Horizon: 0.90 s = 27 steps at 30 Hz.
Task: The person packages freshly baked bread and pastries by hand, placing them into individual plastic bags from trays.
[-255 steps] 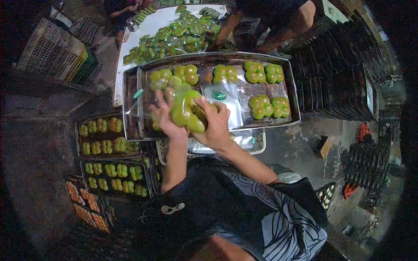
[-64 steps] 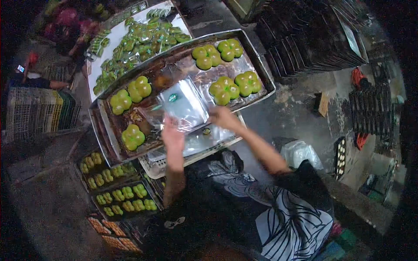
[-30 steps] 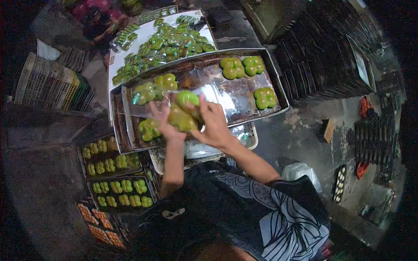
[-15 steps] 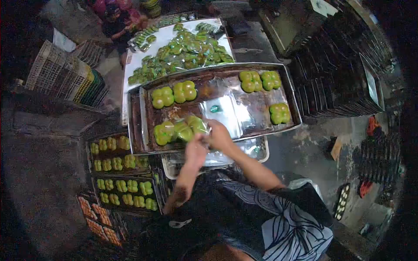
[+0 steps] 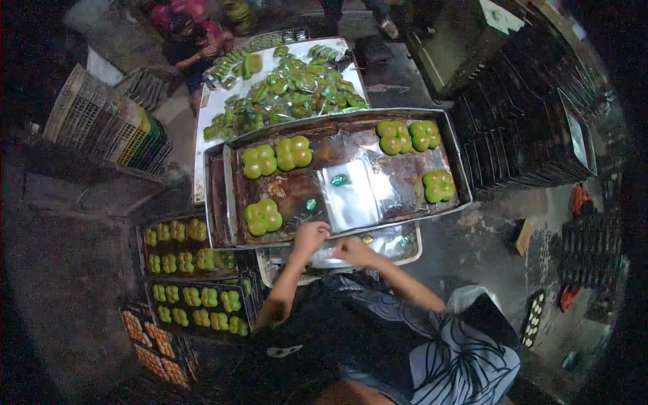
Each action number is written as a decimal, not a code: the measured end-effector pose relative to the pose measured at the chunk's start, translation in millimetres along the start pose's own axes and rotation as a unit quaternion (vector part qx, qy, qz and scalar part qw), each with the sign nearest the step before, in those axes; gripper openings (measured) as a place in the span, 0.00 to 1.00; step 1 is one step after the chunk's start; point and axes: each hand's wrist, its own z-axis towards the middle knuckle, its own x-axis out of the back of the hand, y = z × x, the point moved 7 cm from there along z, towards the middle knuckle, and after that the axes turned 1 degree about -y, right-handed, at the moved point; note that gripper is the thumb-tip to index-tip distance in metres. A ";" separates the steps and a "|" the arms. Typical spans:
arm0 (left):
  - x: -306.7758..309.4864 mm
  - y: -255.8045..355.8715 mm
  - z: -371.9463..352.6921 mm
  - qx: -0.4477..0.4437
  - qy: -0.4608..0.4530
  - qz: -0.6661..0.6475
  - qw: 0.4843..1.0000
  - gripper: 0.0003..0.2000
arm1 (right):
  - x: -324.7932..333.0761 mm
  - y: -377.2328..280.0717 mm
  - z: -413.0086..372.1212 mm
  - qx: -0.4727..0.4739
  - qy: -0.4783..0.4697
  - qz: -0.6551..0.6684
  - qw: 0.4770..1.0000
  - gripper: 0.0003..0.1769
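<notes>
Curling loosely, my left hand (image 5: 312, 237) is nearing the clear bags (image 5: 352, 201) in the tray (image 5: 417, 215), which are lying toward one o'clock; they are lying at twelve from my half-closed right hand (image 5: 356, 252). Whether either is holding anything, I cannot tell.

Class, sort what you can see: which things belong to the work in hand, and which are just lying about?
Seemingly in the work:
Green four-lobed buns
Large tray under them
Clear bags in that tray
Wrapped green pieces heaped on the white table

Apparently just lying about:
Wooden block on the floor
Stacked crates, left
</notes>
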 end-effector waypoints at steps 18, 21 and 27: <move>-11.0 -14.6 55.4 0.140 0.053 -0.707 0.691 0.15 | 87.2 36.3 77.5 -0.032 0.003 0.378 0.925 0.23; 34.6 -4.8 41.5 0.064 0.255 -0.737 0.623 0.14 | 259.5 50.6 54.5 -0.160 0.574 -0.301 0.744 0.43; 91.1 -19.5 21.6 -0.009 0.355 -0.803 0.479 0.11 | 284.5 64.7 109.5 -0.161 0.374 -0.047 0.912 0.34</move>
